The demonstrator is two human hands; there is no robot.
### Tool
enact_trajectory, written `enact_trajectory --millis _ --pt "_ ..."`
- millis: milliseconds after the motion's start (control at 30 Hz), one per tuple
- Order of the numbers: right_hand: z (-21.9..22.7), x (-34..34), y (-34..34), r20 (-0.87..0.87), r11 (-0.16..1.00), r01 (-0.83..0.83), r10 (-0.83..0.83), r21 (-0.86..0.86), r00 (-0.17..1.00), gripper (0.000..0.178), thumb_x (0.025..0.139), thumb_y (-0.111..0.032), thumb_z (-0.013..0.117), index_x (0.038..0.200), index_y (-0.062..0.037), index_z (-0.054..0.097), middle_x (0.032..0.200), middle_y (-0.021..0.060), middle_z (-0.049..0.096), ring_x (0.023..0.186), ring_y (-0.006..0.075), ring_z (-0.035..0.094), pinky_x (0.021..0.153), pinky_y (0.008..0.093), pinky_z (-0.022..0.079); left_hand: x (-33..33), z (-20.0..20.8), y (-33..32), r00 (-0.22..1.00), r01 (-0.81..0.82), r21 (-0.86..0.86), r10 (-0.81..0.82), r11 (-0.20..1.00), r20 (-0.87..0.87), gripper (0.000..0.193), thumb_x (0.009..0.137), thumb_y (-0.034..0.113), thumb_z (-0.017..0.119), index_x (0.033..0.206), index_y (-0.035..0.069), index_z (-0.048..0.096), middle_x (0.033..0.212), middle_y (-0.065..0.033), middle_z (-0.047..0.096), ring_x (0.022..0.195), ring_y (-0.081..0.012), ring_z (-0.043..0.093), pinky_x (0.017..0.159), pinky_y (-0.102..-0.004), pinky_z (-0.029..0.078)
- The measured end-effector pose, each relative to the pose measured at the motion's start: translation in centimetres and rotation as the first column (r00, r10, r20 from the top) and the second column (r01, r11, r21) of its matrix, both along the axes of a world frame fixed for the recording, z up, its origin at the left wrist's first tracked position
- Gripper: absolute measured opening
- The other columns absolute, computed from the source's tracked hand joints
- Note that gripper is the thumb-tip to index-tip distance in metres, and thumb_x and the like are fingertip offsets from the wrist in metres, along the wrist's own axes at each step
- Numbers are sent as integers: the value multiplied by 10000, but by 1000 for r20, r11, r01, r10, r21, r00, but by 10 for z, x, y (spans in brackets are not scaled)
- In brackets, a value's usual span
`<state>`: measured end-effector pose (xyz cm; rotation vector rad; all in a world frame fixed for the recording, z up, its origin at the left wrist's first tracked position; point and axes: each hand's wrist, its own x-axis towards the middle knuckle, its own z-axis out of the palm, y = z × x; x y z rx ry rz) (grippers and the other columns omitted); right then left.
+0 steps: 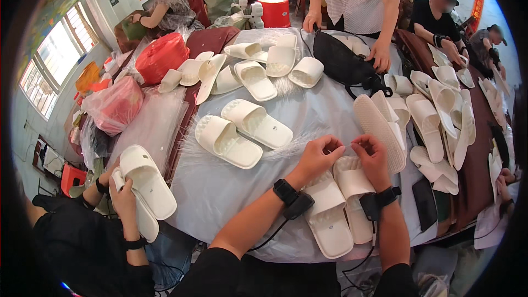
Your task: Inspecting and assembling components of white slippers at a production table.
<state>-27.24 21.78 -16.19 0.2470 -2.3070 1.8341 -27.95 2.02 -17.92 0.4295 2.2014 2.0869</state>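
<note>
My left hand [322, 157] and my right hand [372, 157] are raised close together, each with thumb and fingers pinched. Whatever lies between the fingertips is too small to make out. Just below them, between my forearms, a pair of white slippers lies side by side, the left slipper [331, 231] nearer and the right slipper [352, 179] partly behind my right wrist. Farther left rests another white pair [231, 142]. Thin clear plastic strands [300, 147] spread out on the table beside that pair. A patterned slipper sole [380, 132] stands close to my right hand.
A grey plastic sheet [203, 209] covers the table. White slippers pile up at the back [256, 80] and right [426, 124]. Across the table a person handles a black bag [344, 60]. At left, a co-worker's hands [124, 198] hold slippers. A dark flat object [423, 203] lies right.
</note>
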Motion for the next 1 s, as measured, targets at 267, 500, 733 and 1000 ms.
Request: enact_trajectory --millis 267,500,733,1000 --pt "8 5 -2 -8 993 -25 26 113 1000 52 894 -56 755 943 -49 740 822 -16 695 677 54 548 623 236 439 -1 -4 0 1000 28 20 -28 999 -4 195 964 178 720 1041 0 700 920 0 700 817 -49 619 740 -236 522" --pt "5 4 1 -12 992 -50 51 115 999 74 895 -62 758 966 -49 744 796 -17 693 670 57 553 611 236 442 1 -3 -1 999 39 -24 -39 999 -3 182 964 176 726 1031 8 704 905 24 687 793 -42 612 726 -228 518" --pt "2 3 1 -1 997 -56 56 56 998 58 912 -65 744 964 -43 729 812 -10 674 667 58 550 611 233 442 0 -6 1 998 -10 -2 10 1000 -55 232 938 207 735 1013 -12 718 848 -29 717 729 -77 619 691 -265 535" --pt "-1 2 3 6 996 -74 73 49 997 44 925 -49 715 959 -36 691 802 -18 638 677 62 533 619 233 434 3 -2 -2 999 23 -22 -24 1000 -33 210 959 190 733 1041 -2 712 891 12 702 787 -46 614 728 -238 524"
